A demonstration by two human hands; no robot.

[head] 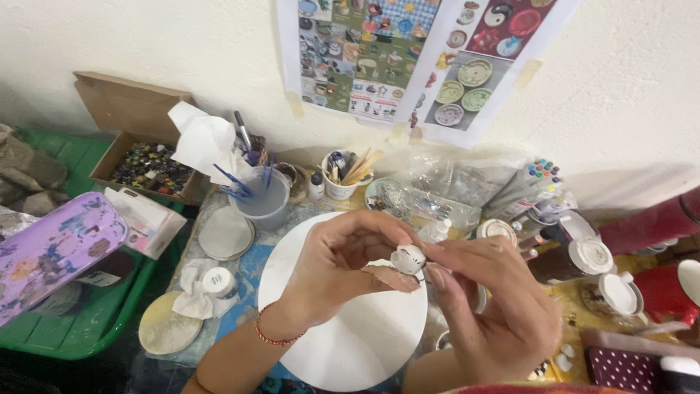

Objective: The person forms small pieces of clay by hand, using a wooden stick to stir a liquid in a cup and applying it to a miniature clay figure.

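Both hands meet above a round white board [350,343] on the worktable. My left hand [335,273], with a red cord bracelet at the wrist, pinches a small white rounded ceramic piece [408,258] with dark markings between thumb and fingers. My right hand [485,306] comes in from the right, and its thumb and forefinger touch the same piece on its right side.
A plastic cup of cloudy water with brushes [261,195], a white cup of wooden sticks [343,179], small white jars [590,257], a lidded pot on a rag [216,281], a cardboard box of beads [149,166], a purple tin [51,252] on a green tray, pictures taped to the wall [415,58].
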